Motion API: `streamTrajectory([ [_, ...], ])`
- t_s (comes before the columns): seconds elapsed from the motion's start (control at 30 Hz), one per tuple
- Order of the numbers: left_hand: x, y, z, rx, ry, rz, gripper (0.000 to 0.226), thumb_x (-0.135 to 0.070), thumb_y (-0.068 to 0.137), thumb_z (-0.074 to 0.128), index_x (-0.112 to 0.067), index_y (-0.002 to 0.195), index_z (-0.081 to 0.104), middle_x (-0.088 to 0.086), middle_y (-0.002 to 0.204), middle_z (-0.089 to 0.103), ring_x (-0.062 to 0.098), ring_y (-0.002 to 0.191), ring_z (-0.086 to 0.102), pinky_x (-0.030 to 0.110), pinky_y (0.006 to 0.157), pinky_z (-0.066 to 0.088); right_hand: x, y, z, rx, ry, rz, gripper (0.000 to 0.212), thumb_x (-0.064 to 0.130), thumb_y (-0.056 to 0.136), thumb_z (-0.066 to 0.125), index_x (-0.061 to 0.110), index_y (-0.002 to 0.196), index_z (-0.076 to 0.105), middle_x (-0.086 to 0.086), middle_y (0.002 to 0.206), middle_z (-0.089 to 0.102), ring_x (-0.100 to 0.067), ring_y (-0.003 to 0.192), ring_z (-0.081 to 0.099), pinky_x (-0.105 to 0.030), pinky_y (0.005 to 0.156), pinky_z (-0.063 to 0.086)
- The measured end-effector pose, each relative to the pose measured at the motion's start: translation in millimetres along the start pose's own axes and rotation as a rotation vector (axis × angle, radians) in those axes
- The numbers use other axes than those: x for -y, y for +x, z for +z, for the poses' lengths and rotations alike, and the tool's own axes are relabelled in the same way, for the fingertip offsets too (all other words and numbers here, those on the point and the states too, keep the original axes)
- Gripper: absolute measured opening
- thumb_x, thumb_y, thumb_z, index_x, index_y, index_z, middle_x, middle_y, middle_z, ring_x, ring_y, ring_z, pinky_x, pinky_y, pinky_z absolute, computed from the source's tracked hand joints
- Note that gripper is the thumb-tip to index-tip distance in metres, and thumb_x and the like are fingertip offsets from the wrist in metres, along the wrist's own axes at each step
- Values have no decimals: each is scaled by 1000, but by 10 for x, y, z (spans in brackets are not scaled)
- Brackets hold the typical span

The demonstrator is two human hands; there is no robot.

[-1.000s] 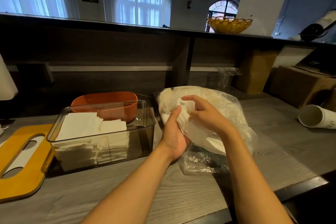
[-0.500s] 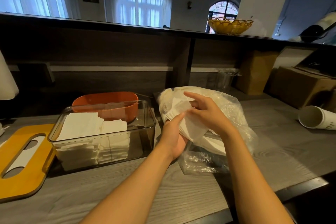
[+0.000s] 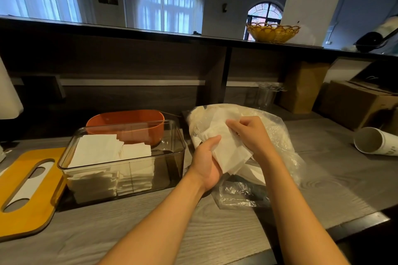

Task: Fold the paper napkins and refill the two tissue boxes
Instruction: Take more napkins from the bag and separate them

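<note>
Grey worktop [image 3: 150, 232]. Mid-worktop, our left hand [image 3: 206, 163] cups a napkin [image 3: 230, 153] from below; right hand [image 3: 252, 133] pinches its top, over the bag [image 3: 280, 146]. Clear box [image 3: 172, 157] left, half-filled.

A single head-worn wide-angle camera is looking forward and down, close over the grey wood-grain counter [image 3: 323, 157]. It is facing the far dark wooden shelf wall [image 3: 129, 60].
</note>
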State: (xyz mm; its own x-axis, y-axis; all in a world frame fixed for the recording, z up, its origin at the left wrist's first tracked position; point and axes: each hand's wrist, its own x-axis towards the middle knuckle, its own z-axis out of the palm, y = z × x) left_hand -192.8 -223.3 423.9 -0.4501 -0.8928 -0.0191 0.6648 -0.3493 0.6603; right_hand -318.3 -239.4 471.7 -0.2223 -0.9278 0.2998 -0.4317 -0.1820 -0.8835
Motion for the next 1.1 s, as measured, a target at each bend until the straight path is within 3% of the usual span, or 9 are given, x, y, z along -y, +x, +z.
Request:
streamTrajectory([
  [0.1,-2,7,0,-45,47,-5,22,-22,101,49,-21,121,59,11,101,75,30,94,69,40,70,58,-26,-2,25,-105,5,-34,41,23,95,65,6,58,60,-10,57,52,-20,55,48,-31,56,43],
  [0.2,9,23,0,-105,72,-29,13,-20,102,51,-23,111,59,9,93,74,29,89,68,37,65,56,-40,6,-8,-265,132,-24,33,23,96,64,6,68,65,-16,75,65,-26,69,64,-37,65,58],
  [0.3,14,48,3,-140,14,-28,15,-19,103,48,-17,111,61,12,93,74,32,90,66,45,78,56,56,-17,-107,-405,417,-93,18,19,97,63,15,79,66,-2,86,66,-9,80,66,-25,65,58],
  [0.43,16,113,-44,-151,-94,23,49,-46,103,39,-13,133,60,17,115,71,36,107,65,49,93,53,115,-64,-182,-130,745,-70,12,16,100,55,18,107,65,-2,102,65,-15,90,66,-30,73,60],
  [0.53,13,131,-91,-133,-150,37,61,-63,99,35,-20,133,61,18,130,66,40,126,56,52,105,45,63,-69,-101,102,295,-60,17,22,101,56,14,110,69,-12,100,69,-20,86,67,-26,65,54],
  [0.67,-12,93,-79,-100,-125,52,64,-64,99,33,-19,135,59,17,129,67,35,123,60,49,103,48,-9,-28,34,237,-220,-164,13,27,93,67,21,105,69,6,93,67,-7,82,62,-18,67,48],
  [0.9,22,98,-65,-137,12,26,34,-38,105,45,-21,131,58,15,116,72,30,106,67,46,90,56,-73,10,30,280,-287,-196,13,28,91,71,20,101,71,3,90,68,-7,77,60,-17,67,47],
  [1.0,5,100,-78,-131,-71,46,34,-41,106,41,-21,127,58,14,114,72,31,104,68,46,84,56,-74,44,-32,145,-139,-147,22,28,91,71,26,112,70,7,95,68,-9,85,63,-18,67,50],
  [1.1,-11,84,-113,-122,-131,91,43,-45,105,39,-20,137,55,15,129,67,34,118,63,49,97,52,-55,22,-23,27,-82,-119,28,38,94,65,27,119,66,11,103,66,-8,96,62,-18,69,52],
])
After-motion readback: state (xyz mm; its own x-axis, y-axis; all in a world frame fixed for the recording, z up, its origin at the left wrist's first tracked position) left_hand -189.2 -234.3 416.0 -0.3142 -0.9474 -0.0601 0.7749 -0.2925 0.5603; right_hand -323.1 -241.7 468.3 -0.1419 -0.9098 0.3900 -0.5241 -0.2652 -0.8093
